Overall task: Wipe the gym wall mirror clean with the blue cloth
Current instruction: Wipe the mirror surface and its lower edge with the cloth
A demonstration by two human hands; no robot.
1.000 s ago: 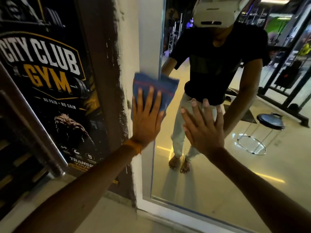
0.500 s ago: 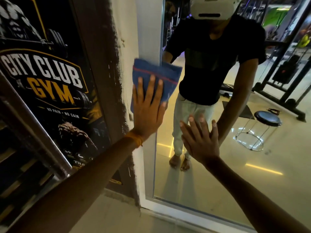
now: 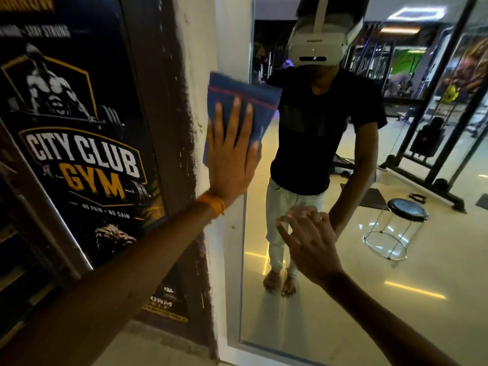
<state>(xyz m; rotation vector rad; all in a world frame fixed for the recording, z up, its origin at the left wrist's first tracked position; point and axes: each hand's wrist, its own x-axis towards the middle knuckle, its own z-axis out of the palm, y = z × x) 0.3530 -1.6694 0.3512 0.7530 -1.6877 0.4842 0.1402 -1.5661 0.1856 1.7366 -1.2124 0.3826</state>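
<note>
The cloth (image 3: 243, 99) is pressed flat against the left edge of the mirror (image 3: 330, 326), where glass and white frame (image 3: 232, 260) are both overlapped. It is pinned there by the left hand (image 3: 229, 159), whose fingers are laid out straight on it. Nothing is curled round it, so it is kept in place by pressure alone. Most of the cloth projects past the fingertips, toward 12 and 1 o'clock of the palm, and its lower part is covered by the hand.

The right hand (image 3: 309, 241), at about 4 o'clock from the left, is set against the glass with fingers loosely bent and nothing held.

The step in hand is judged to be a wiping stroke along the mirror's left margin. Much of the glass, toward 3 and 5 o'clock of the cloth, is judged not yet covered. For the next move, steady pressure would be needed so that the cloth is carried with the palm, and the stroke would have to be led onto the glass rather than the frame.

A poster (image 3: 79, 159) is seen at 9 o'clock.
</note>
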